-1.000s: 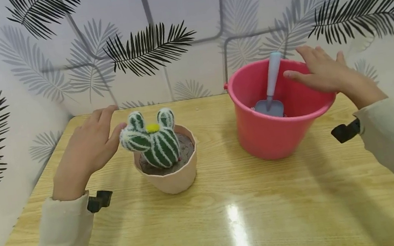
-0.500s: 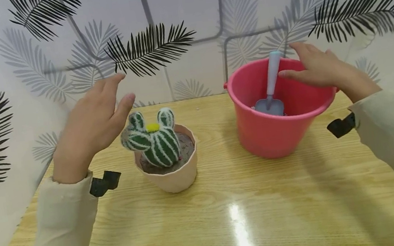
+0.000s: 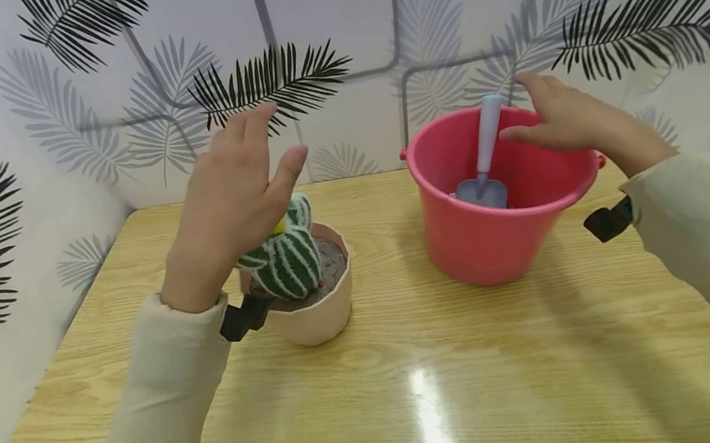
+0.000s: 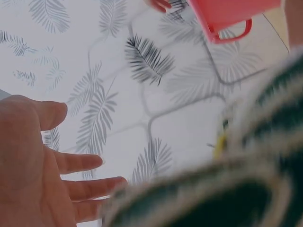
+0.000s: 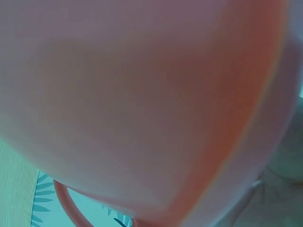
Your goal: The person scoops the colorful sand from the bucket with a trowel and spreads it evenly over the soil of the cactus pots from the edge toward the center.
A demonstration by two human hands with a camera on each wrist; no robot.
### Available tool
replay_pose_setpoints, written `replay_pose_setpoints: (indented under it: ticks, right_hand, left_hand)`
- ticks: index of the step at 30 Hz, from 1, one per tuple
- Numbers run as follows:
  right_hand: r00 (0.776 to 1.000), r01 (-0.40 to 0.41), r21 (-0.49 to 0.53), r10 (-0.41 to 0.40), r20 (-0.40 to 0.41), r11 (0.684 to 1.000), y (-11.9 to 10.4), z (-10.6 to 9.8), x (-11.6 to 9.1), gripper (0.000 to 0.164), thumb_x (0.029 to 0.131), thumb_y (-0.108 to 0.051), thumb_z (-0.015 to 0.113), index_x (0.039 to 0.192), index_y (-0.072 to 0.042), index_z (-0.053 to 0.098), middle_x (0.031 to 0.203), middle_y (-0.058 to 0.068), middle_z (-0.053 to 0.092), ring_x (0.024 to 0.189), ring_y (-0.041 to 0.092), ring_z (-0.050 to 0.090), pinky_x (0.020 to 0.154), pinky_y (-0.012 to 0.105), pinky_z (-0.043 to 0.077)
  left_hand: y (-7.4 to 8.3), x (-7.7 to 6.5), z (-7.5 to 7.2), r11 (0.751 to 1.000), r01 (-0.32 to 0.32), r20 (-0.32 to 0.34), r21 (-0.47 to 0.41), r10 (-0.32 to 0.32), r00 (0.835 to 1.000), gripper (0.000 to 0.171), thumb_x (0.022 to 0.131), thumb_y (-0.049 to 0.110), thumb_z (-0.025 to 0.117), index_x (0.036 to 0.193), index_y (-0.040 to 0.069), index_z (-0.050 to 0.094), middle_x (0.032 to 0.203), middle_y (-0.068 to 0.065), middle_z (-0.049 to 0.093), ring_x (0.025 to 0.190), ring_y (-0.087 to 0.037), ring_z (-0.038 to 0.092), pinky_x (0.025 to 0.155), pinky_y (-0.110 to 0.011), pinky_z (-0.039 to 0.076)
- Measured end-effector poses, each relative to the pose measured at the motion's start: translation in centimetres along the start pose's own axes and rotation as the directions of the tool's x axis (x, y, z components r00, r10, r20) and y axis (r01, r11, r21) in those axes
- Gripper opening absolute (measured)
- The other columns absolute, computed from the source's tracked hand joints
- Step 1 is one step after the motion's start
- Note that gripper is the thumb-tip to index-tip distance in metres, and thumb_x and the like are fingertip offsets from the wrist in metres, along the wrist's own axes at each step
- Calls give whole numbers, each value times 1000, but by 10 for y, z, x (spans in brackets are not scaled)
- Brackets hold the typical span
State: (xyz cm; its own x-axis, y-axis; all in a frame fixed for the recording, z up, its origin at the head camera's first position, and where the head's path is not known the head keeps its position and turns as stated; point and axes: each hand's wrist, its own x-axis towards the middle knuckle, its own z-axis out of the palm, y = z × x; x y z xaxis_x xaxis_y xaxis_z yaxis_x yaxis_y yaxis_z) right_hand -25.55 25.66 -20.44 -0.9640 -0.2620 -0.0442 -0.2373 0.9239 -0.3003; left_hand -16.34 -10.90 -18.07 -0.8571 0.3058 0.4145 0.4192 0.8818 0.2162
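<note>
My left hand [image 3: 225, 193] hovers with fingers extended and thumb apart, holding nothing. It overlaps the left side of a knitted green cactus [image 3: 290, 266] with white stripes and a yellow top. The cactus stands in a pale pink pot [image 3: 317, 322] of brown soil. In the left wrist view, the cactus [image 4: 227, 198] is close and blurred beside the fingers. My right hand [image 3: 571, 117] reaches over the right side of a red bucket [image 3: 485, 250], its fingers loosely extended. A hand trowel [image 3: 487, 135] with a pale handle leans inside the bucket, its grey blade down.
Pot and bucket stand apart on a wooden tabletop [image 3: 398, 408]. Leaf-patterned sheeting [image 3: 331, 25] rises along the table's back and left edges. The bucket's side [image 5: 118, 118] fills most of the right wrist view, with its handle [image 5: 68, 203] hanging below.
My left hand has risen and moved right, from beside the cactus to over it. My right hand has shifted slightly left over the bucket. Pot, bucket and trowel have stayed put.
</note>
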Motion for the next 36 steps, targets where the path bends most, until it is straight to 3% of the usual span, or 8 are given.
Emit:
replay_pose_setpoints:
  ticks: [10, 19, 28, 36]
  right_hand:
    - [1000, 9, 7, -9, 13, 1000, -2, -7, 3, 87, 86, -32, 55, 140, 6, -2, 141, 33, 9, 127, 49, 13, 95, 62, 24]
    - [999, 6, -17, -6, 41, 1000, 2, -7, 8, 85, 87, -31, 53, 140, 7, -3, 140, 34, 10, 126, 50, 13, 95, 62, 24]
    - [999, 2, -5, -2, 48, 1000, -1, -12, 15, 85, 87, -30, 53, 140, 7, -3, 140, 34, 12, 125, 51, 18, 94, 62, 27]
    - [998, 11, 36, -13, 62, 999, -1, -11, 18, 85, 87, -30, 53, 140, 5, -3, 140, 33, 13, 125, 50, 19, 93, 61, 28]
  left_hand:
    - [25, 13, 25, 1000, -24, 14, -15, 24, 1000, 59, 94, 42, 36, 137, 2, 29, 134, -16, 38, 120, -33, 40, 95, -48, 36]
    - [43, 22, 53, 998, -18, 71, -62, 22, 997, 59, 94, 43, 35, 138, 4, 26, 133, -14, 38, 117, -30, 42, 94, -44, 37]
    - [55, 27, 77, 985, 24, 91, -169, -9, 996, 61, 93, 44, 36, 138, 4, 24, 133, -14, 37, 117, -28, 42, 95, -38, 38]
    - [61, 31, 95, 962, 82, 151, -259, -43, 988, 63, 93, 45, 35, 140, 7, 20, 138, -12, 31, 121, -24, 38, 97, -37, 38]
